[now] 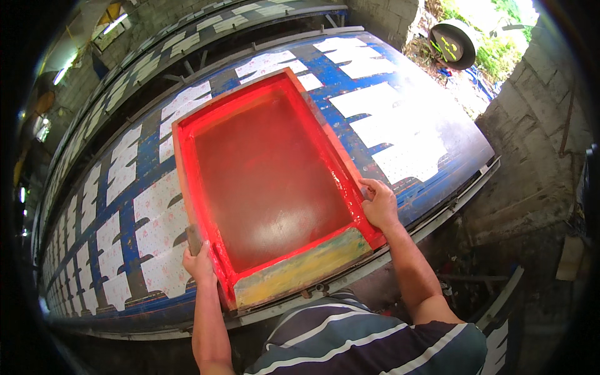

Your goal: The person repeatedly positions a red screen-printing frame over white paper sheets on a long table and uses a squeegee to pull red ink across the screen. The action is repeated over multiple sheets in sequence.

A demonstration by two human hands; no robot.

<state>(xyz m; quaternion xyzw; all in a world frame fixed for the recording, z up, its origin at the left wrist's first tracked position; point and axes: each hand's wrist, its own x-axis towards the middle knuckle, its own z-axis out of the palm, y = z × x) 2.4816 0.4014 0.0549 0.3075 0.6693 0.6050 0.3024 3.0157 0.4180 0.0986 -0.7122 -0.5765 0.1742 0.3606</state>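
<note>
A silk-screen frame (274,169) with a wooden border smeared in wet red ink lies tilted over the blue printing table. Its dark, reddish mesh is see-through only in part, so what lies beneath is hidden. My left hand (200,264) is closed on the frame's left side near the close corner, beside a small brown block (194,239). At the right side, my right hand (379,203) grips the border with its fingers bent over the edge. White cut fabric pieces (390,119) with faint reddish prints lie flat around the frame.
The long blue table (319,94) has a metal rail (450,203) along its near edge. Similar tables with fabric pieces (181,45) stand farther back. A round dark pan (452,45) sits by the bright opening at the upper right, next to a block wall (537,106).
</note>
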